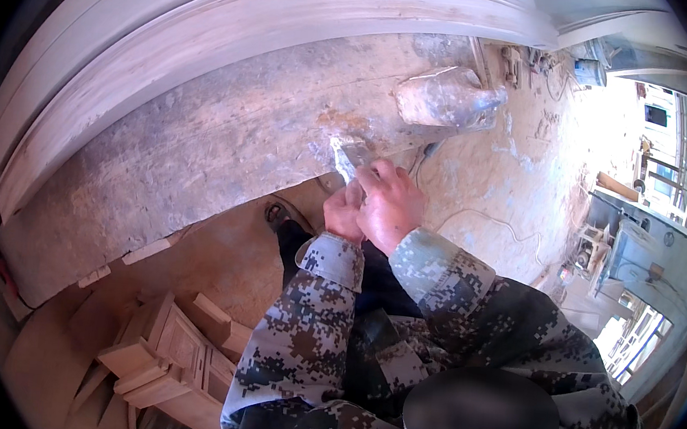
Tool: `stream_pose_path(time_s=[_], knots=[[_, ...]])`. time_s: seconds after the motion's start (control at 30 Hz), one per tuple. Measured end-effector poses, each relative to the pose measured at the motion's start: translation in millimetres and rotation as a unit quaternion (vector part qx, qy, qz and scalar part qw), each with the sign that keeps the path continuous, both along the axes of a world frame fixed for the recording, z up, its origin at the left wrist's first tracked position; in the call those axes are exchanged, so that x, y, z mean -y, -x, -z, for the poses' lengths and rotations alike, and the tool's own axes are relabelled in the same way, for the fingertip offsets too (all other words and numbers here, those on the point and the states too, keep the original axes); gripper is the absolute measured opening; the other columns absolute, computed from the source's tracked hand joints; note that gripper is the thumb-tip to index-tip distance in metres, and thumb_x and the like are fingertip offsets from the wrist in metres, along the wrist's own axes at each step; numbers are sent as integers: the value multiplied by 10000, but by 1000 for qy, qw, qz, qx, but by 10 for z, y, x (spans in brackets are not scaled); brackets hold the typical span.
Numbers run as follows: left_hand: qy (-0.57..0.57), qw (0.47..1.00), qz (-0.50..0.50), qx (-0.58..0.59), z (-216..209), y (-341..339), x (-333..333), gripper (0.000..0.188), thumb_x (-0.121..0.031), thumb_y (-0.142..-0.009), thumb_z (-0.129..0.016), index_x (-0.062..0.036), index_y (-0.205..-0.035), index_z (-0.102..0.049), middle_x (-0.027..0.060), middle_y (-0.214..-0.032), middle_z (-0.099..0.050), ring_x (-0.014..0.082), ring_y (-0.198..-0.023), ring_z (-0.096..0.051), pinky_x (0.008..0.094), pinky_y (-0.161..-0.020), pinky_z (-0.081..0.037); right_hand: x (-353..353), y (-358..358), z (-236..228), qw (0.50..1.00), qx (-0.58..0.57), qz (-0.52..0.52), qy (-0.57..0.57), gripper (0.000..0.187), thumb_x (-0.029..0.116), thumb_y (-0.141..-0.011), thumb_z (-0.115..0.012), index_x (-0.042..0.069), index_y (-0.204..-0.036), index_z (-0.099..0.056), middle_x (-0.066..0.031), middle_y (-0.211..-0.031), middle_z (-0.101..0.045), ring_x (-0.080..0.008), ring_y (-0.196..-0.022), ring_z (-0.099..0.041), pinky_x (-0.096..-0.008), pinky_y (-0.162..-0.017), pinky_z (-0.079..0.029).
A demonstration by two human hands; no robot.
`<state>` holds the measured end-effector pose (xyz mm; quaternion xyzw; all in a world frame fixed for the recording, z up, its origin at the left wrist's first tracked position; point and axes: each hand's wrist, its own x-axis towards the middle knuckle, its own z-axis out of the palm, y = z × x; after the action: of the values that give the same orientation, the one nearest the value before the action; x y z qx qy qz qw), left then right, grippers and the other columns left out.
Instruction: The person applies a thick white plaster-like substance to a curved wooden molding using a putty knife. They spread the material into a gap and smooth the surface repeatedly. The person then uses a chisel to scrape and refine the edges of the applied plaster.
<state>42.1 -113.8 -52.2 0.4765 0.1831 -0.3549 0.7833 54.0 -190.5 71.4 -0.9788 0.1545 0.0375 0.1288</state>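
My left hand [344,213] and my right hand [394,207] are closed close together, touching, over the near edge of a long, dusty plank-like bench [202,145]. A putty knife [352,155] with a grey blade smeared with white paste sticks out ahead of my fingers, tilted over the bench. Its handle is hidden in my hands, and I cannot tell whether a second blade overlaps it. Beyond it on the bench, to the right, lies a crumpled, whitish plastic bag [448,98], apparently with something bulky inside.
A large white moulded panel [296,6] stands along the far side of the bench. At lower left is a stack of bare wooden pieces [177,347]. A pale cable [490,219] crosses the dusty floor at right. Tools [541,62] lie past the bag, near bright windows.
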Motion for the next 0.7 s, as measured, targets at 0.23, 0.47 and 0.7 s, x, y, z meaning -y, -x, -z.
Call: stream_pose_path(time_s=[0.23,0.47,0.7], knots=[[450,841,-104,-280,301,68,-69,290,-92,-940,-662,15,-1209,-676,106,-1144,-697,222,-990,-665,363,-909,-525,-488,-281,-65,986,-69,151,28,269,107,-695,-754,55,-954,-699,-127,-1093,-553,-345,-1008,-609,-431,-726,-567],[207,970,-115,-48,143,129,99,230,-219,-1027,-599,-6,-1036,-685,74,-903,-669,155,-797,-605,329,-729,-495,-513,-255,139,992,-45,100,60,339,105,-701,-761,18,-1017,-675,-154,-1122,-540,-349,-1058,-593,-437,-854,-553],[-237,938,111,227,274,-28,-181,380,-305,-1053,-553,11,-916,-715,150,-751,-691,244,-692,-658,407,-691,-520,432,-266,-109,912,-49,239,-330,495,-144,-740,-566,-8,-1173,-763,-163,-1143,-749,-219,-1023,-700,-308,-825,-541]])
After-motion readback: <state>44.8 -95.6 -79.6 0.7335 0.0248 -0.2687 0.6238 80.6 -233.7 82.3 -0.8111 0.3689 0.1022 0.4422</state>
